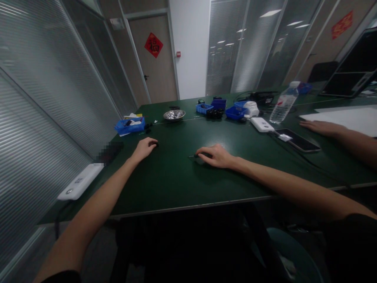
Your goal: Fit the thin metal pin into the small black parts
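My left hand (145,148) rests on the green table (165,181), its fingers curled round a small dark piece (154,144) that is mostly hidden. To the right, my right hand (215,155) lies low over the tabletop, closed on a small screwdriver (195,156) with a dark handle. Its thin metal shaft points left, toward my left hand, and touches nothing visible. A gap of bare green surface separates the two hands. Beyond them stands a round metal dish (174,114) with small pieces in it.
Blue bins (129,125) stand at the back left and back centre, near black parts (214,114). On the right are a water bottle (284,103), a white power bank (262,125), a phone (299,140) and another person's hand (322,127) by white paper.
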Available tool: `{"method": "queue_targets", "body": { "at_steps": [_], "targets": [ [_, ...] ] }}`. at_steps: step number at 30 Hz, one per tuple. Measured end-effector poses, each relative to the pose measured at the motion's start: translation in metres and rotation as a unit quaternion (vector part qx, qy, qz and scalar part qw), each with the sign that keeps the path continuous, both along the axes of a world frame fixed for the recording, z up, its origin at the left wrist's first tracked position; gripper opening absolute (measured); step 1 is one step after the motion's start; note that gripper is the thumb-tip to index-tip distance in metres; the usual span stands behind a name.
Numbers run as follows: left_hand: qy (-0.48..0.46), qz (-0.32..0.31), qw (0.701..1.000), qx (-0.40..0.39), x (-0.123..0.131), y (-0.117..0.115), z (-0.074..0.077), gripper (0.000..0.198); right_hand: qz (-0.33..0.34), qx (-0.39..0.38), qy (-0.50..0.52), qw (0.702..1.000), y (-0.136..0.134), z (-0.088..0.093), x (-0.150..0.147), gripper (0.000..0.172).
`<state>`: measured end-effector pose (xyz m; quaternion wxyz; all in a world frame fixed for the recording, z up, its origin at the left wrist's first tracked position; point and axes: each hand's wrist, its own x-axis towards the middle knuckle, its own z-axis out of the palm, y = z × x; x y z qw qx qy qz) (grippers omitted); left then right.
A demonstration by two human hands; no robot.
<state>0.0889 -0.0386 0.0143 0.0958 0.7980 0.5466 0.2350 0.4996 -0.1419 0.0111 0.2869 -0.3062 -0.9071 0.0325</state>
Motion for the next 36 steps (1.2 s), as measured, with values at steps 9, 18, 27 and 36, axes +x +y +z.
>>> {"method": "queue_targets", "body": {
  "at_steps": [9,18,27,36],
  "targets": [
    [0.004,0.213,0.977,-0.005,-0.07,0.024,0.0,0.025,0.005,0.002,-0.002,1.0,0.001,-0.001,0.001,0.034],
    [-0.085,0.266,0.96,-0.029,-0.085,0.029,-0.001,0.026,0.009,0.0,-0.005,1.0,0.0,0.0,0.001,0.035],
    [-0.099,0.273,0.957,-0.008,-0.088,0.03,-0.005,0.025,0.009,-0.003,-0.009,1.0,0.001,0.0,0.001,0.035],
    [-0.05,0.24,0.969,0.035,-0.094,0.036,-0.014,0.024,0.008,-0.003,-0.018,1.0,0.0,0.001,0.001,0.036]
  ]
}}
